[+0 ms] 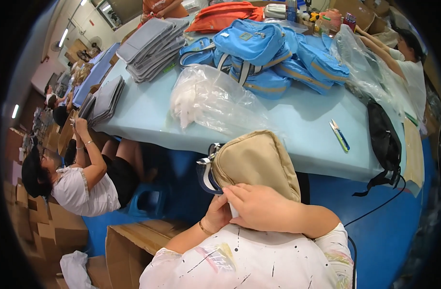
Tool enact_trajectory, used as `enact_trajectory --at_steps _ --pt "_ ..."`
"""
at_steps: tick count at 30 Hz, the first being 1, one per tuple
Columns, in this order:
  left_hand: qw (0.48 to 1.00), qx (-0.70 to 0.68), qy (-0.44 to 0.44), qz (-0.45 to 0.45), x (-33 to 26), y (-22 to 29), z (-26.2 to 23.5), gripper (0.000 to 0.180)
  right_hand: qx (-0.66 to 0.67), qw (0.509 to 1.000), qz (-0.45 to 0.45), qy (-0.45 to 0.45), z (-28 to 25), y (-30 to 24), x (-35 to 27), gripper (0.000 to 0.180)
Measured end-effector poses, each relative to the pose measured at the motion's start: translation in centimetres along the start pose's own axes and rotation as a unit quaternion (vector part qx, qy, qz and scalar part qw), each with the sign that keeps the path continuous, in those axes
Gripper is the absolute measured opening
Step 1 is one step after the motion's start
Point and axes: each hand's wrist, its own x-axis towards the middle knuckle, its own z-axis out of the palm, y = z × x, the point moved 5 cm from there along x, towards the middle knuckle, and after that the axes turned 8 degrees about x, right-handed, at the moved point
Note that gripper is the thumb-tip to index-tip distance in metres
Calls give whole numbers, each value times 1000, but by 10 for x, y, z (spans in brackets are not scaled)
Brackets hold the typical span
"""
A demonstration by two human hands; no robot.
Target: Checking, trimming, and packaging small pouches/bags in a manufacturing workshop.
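Note:
A small beige bag (256, 161) is held close to my chest, against the table's near edge. Its navy and white striped strap (208, 179), with a metal clasp, hangs at its left side. My right hand (256, 207) lies across the bag's lower end, closed on it with the fingers pointing left. Just beside it, my left hand (217, 214) pinches the bag's lower left corner, and the two hands' fingertips nearly meet. What is between the fingers is partly hidden. A crumpled clear plastic bag (206, 96) lies on the table beyond the beige bag.
On the light blue table (307, 125) are snips (339, 135), a black pouch (385, 137), blue bags (259, 48) and grey folded pieces (150, 48). One co-worker (81, 180) sits at the left; another (408, 72) is at the far right. A cardboard box (129, 255) stands at lower left.

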Motion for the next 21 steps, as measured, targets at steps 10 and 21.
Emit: enact_trajectory --at_steps 10,21 --pt "811 201 249 490 -71 182 16 21 125 880 223 399 -78 122 -91 18" --pt "207 693 389 571 58 402 94 53 -37 877 279 389 -57 177 -110 12"
